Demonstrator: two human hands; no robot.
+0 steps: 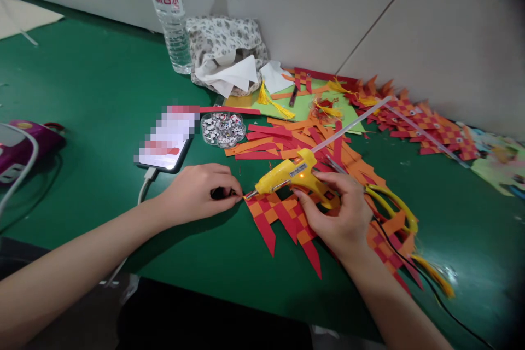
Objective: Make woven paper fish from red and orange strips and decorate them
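My right hand (342, 210) is wrapped around a yellow hot glue gun (287, 170), which has a long clear glue stick (350, 124) sticking out of its back and a small orange light lit. Its metal nozzle points left, close to my left fingertips. Thumb and forefinger of my left hand (203, 188) pinch the left corner of a woven paper fish (270, 212), red and orange checks with pointed strips. A bit of yellow shows at the pinched corner. The glue gun and my right hand cover part of the fish.
Left of the paper strips (283, 139) are a box of googly eyes (223, 128) and a phone (166, 139) on a cable. Yellow-handled scissors (396, 205) lie right, near a black cord (426, 279). Behind stand a water bottle (172, 27) and tissue pouch (225, 38); finished fish (435, 126) line the wall.
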